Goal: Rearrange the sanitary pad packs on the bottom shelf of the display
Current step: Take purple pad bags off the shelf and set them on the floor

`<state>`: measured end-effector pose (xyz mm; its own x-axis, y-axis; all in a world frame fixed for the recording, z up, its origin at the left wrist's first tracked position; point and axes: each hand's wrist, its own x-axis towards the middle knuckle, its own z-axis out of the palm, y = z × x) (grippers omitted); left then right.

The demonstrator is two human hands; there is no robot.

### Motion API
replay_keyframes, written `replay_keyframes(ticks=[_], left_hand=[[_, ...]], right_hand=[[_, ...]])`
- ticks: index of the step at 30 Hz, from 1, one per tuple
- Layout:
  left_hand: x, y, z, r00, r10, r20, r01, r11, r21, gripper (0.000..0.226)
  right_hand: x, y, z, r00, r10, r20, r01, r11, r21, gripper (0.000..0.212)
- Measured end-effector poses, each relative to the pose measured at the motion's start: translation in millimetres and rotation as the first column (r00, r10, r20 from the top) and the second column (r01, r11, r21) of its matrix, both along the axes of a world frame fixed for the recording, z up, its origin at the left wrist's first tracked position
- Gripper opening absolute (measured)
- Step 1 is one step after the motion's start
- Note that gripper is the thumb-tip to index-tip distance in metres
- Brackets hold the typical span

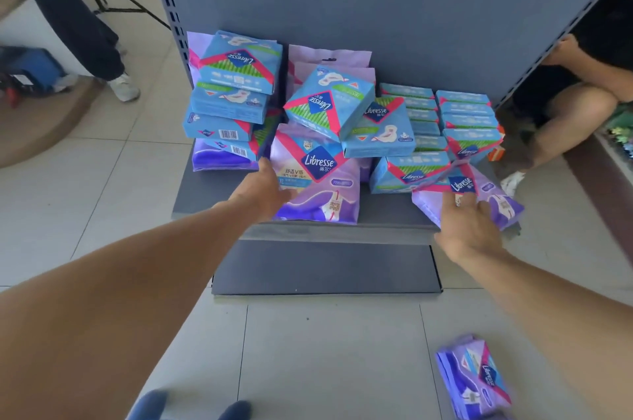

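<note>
Blue and purple Libresse sanitary pad packs lie jumbled on the grey bottom shelf (212, 190). My left hand (262, 191) grips the left edge of a large purple pack (320, 179) standing at the shelf's front middle. My right hand (467, 224) rests with spread fingers on a second purple pack (493, 195) lying at the front right corner. A tilted blue pack (329, 104) leans on the heap behind. A stack of blue packs (233, 97) rises at the left, and rows of blue packs (466, 118) stand at the right.
Another purple pack (474, 376) lies on the tiled floor at lower right. A person's legs (78, 18) stand at the far left; another person sits (579, 104) beside the shelf's right end. A blue bag (30, 68) lies at the left. The shelf base plate (325, 268) juts forward.
</note>
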<state>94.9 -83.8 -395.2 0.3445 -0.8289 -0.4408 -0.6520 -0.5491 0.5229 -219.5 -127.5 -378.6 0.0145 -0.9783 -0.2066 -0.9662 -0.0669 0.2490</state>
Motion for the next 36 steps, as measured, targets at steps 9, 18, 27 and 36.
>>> replay_keyframes(ticks=[9, 18, 27, 36], left_hand=[[-7, -1, 8, 0.991, 0.085, -0.106, -0.1, 0.985, -0.138, 0.042], [-33, 54, 44, 0.965, 0.213, -0.155, -0.24, 0.953, -0.183, 0.045], [-70, 125, 57, 0.953, 0.27, -0.136, -0.292, 0.938, -0.188, 0.048], [-124, 190, 73, 0.833, 0.196, -0.517, -0.353, 0.908, -0.225, 0.038]], right_hand=[[-8, 4, 5, 0.994, 0.11, -0.022, -0.111, 0.993, -0.047, 0.025], [6, 50, 40, 0.959, 0.25, 0.129, -0.229, 0.96, -0.158, 0.022], [31, 116, 71, 0.838, 0.475, 0.269, -0.364, 0.854, -0.373, 0.026], [83, 219, 91, 0.59, 0.737, 0.331, -0.458, 0.643, -0.614, 0.03]])
